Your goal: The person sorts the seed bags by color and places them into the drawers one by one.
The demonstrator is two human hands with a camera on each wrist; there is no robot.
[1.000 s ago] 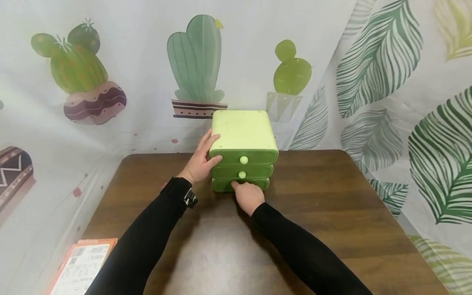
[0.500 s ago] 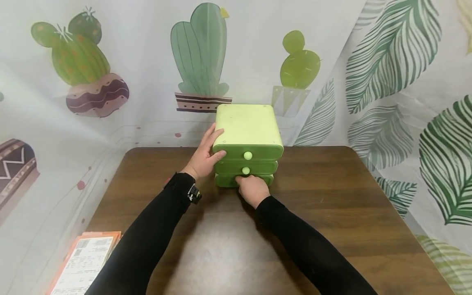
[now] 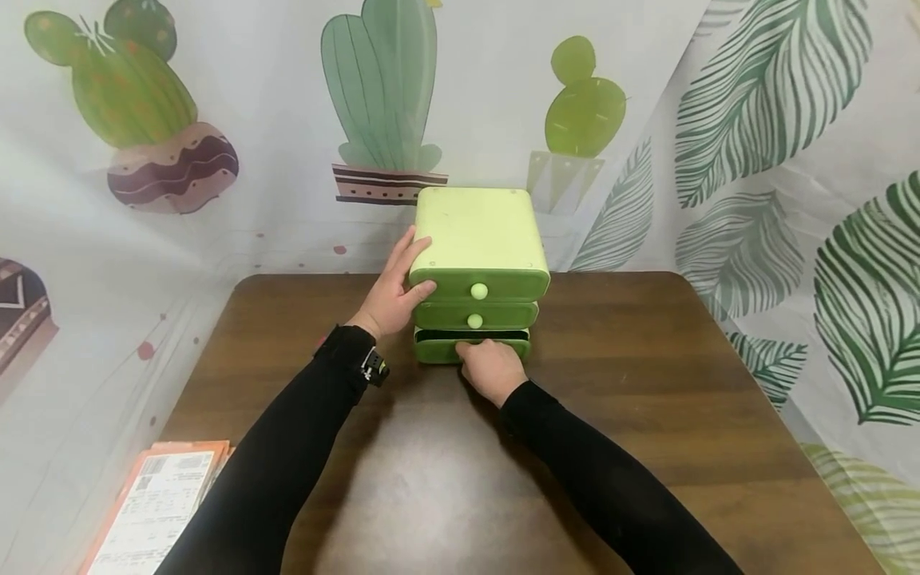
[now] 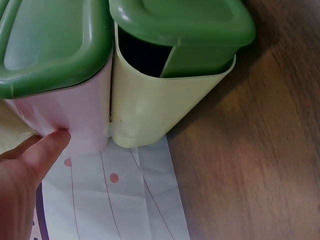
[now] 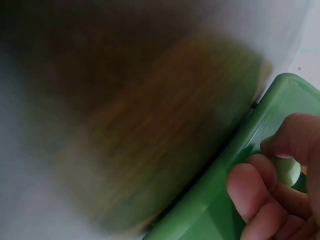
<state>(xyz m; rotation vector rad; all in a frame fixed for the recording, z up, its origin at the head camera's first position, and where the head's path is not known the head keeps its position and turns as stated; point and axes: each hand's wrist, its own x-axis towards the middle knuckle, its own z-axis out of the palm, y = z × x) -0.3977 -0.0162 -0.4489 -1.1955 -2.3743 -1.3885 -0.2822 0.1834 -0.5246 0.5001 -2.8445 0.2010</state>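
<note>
A small green drawer unit (image 3: 474, 228) with three stacked drawers stands at the back of the table. My left hand (image 3: 391, 295) rests against its left side, fingers spread and the thumb at the top drawer's front; in the left wrist view a fingertip touches the pink side of the middle section. With my right hand (image 3: 493, 369) I pinch the pale green round knob (image 5: 287, 171) of the bottom drawer (image 3: 434, 350). That drawer is pulled out a little, a dark gap showing above its front. Its inside is too dark to make out.
Papers with an orange edge (image 3: 161, 495) lie at the table's left front. The brown wooden table (image 3: 647, 415) stretches out in front and to the right. A printed cactus cloth (image 3: 287, 104) hangs right behind the unit.
The bottom drawer has slid out toward me, opening a dark gap at its top, with my right hand on its knob. My left hand stays on the unit's side. The head view has shifted slightly.
</note>
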